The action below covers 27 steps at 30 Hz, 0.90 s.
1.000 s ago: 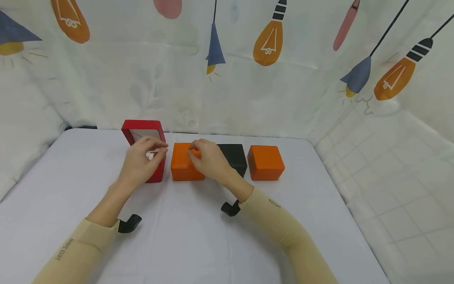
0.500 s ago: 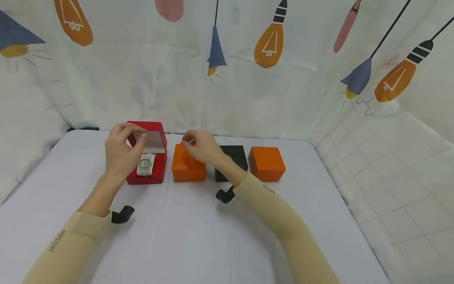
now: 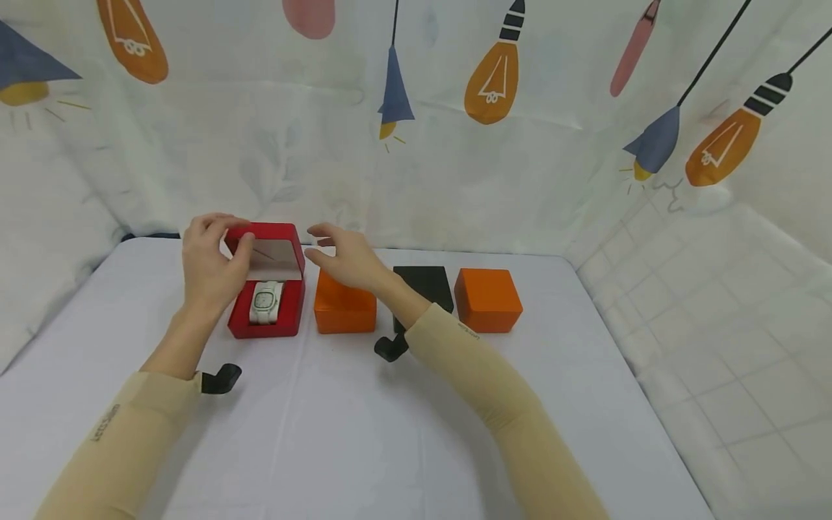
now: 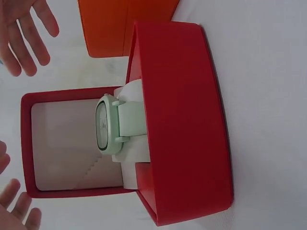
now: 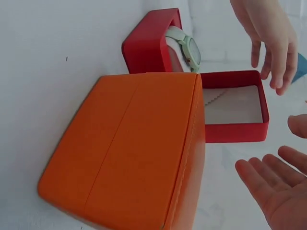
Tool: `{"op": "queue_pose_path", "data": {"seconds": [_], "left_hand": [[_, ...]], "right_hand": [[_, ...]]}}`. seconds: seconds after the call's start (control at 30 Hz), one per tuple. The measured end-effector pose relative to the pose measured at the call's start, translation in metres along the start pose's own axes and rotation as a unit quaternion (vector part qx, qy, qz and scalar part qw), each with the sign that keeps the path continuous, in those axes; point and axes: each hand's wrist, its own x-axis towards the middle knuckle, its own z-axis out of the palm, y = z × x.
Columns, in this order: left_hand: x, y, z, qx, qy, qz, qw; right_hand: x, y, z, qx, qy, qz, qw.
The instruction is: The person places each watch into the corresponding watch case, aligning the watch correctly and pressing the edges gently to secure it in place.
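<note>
A red watch box (image 3: 266,331) stands with its lid (image 3: 276,230) raised, showing a pale lining. Inside sits a pale green wristwatch (image 4: 108,125) on a white cushion. Around the lid's left corner, my left hand (image 3: 213,261) is held with relaxed fingers, its fingertips close to the rim. My right hand (image 3: 351,261) reaches over the nearer orange box (image 3: 344,312), fingers spread loosely toward the lid's right side. In the right wrist view, its fingers (image 5: 261,184) are apart from the lid and hold nothing.
A black box (image 3: 429,282) and a second orange box (image 3: 489,300) stand in the same row to the right. The white-covered table (image 3: 351,419) extends in front. Behind hangs a white curtain (image 3: 292,144) printed with lamps and bulbs.
My left hand has moved left and back from over the watch to the lid's left corner, uncovering the watch. My right hand has moved left toward the lid, its fingers opening.
</note>
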Motion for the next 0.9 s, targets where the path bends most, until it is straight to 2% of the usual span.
{"op": "queue_pose_path", "data": {"seconds": [0.17,0.3,0.5,0.67,0.9], "left_hand": [[0.004,-0.008,0.000,0.005,-0.015,-0.032,0.9993],[0.005,-0.016,0.001,0.003,-0.036,-0.078,0.9963],[0.008,-0.024,0.000,-0.013,-0.080,-0.155,0.9846],[0.011,-0.027,-0.003,-0.031,-0.095,-0.189,0.9769],[0.015,-0.023,-0.013,-0.065,-0.152,-0.233,0.9584]], "right_hand": [[0.008,0.000,0.004,0.019,0.005,-0.001,0.9998],[0.010,-0.001,0.005,0.028,0.005,-0.011,0.9995],[0.014,-0.003,0.010,0.029,0.000,-0.015,0.9995],[0.017,-0.001,0.014,0.040,-0.021,-0.009,0.9990],[0.021,0.000,0.022,0.056,-0.026,-0.025,0.9978]]}}
